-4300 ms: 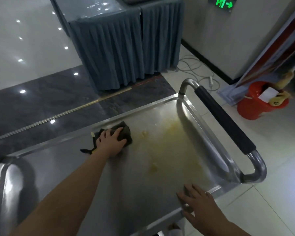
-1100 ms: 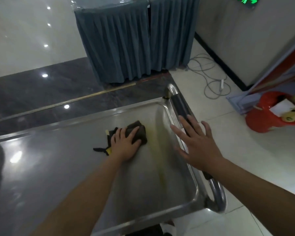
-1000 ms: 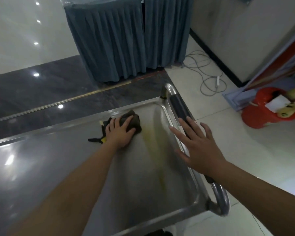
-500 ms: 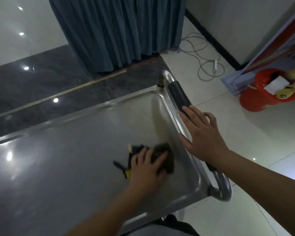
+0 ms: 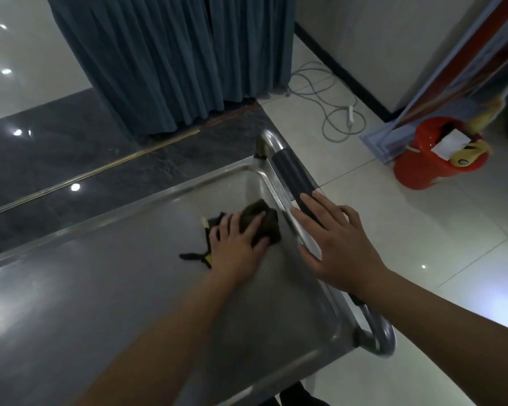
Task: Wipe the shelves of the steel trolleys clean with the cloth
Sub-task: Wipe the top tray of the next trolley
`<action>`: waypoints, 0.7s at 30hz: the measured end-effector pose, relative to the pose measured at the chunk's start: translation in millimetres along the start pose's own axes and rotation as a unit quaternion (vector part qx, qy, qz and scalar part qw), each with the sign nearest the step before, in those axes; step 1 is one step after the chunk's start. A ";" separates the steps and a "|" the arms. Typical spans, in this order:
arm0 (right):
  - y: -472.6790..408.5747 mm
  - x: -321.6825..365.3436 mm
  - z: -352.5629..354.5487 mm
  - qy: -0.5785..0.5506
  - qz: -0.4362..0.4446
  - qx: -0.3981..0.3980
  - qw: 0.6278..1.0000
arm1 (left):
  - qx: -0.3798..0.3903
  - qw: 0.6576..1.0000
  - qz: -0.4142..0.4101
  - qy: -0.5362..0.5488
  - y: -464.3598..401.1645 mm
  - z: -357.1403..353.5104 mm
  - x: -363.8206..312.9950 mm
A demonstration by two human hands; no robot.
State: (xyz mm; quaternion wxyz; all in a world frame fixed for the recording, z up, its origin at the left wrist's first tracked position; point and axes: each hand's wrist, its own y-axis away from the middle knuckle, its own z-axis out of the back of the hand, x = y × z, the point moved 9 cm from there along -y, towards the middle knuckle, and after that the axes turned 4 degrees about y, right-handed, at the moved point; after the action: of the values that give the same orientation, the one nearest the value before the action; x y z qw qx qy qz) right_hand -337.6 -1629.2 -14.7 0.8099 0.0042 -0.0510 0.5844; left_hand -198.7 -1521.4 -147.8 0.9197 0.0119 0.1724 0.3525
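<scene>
Left hand (image 5: 235, 247) presses the dark cloth (image 5: 261, 222) flat-fingered on the top shelf (image 5: 100, 288), far-right corner; right hand (image 5: 338, 247) rests open on the handle (image 5: 294, 177). Top shelf looks largely clean here; any lower shelves out of view, judged pending

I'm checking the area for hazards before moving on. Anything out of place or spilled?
A loose cable lies coiled across the floor tiles beside the draped table, a possible trip hazard. No spill is visible on the trolley shelf.
</scene>
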 end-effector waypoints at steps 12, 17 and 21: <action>-5.2 -4.1 1.7 -0.011 -0.008 -0.017 1.000 | 0.025 0.997 0.062 0.030 -125.2 13.8 7.6; -8.4 -3.1 5.5 -0.015 -0.013 -0.015 1.000 | 0.092 0.993 -0.067 0.010 -68.1 -10.1 -70.8; -10.8 -4.2 5.3 -0.015 -0.011 0.007 1.000 | 0.118 0.987 -0.110 -0.008 19.8 -38.6 -103.0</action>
State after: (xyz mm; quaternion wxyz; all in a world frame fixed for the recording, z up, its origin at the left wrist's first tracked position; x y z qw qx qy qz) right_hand -329.1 -1636.9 -9.2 0.8152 0.0196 -0.0591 0.5758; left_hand -295.3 -1577.5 -149.5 0.9462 0.1042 0.2061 0.2266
